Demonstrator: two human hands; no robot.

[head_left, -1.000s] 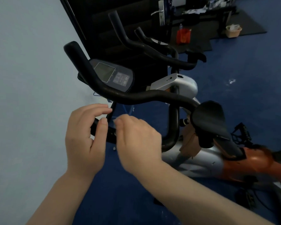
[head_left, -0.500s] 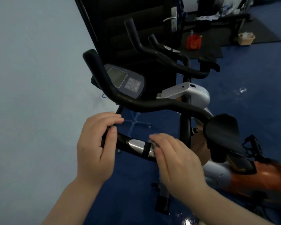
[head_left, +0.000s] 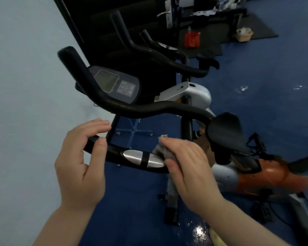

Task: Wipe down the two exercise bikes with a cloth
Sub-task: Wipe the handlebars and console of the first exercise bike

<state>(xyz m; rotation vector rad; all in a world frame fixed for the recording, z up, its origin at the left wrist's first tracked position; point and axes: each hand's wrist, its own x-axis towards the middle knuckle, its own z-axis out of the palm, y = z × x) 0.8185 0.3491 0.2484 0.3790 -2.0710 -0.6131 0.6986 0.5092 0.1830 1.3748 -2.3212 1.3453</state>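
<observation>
My left hand point(head_left: 82, 162) curled round the near end of the lower handlebar point(head_left: 114, 152), thumb on top. Right of the silver pulse plate point(head_left: 142, 158), my right hand point(head_left: 187, 167) pressed a bunched grey cloth point(head_left: 163, 150) against that bar. A second bike point(head_left: 160, 52) stood behind.

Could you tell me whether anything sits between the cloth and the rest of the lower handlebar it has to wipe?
Yes: the left hand grips the far end of the lower handlebar, covering that stretch. Between it and the cloth under the right hand, only the bar's metal sensor plates lie bare.
</observation>
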